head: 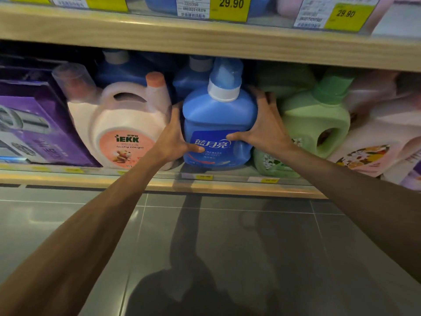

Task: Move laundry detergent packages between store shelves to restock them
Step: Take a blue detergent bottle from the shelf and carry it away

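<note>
A blue detergent bottle with a white collar and a clear blue cap stands upright at the front of the lower wooden shelf. My left hand grips its left side, thumb across the blue label. My right hand grips its right side, thumb on the label and fingers wrapped behind. More blue bottles stand behind it in the shadow.
A peach jug stands to the left, touching my left hand, beside a purple box. Green bottles and pink pouches crowd the right. The upper shelf carries yellow price tags. Grey floor tiles lie below.
</note>
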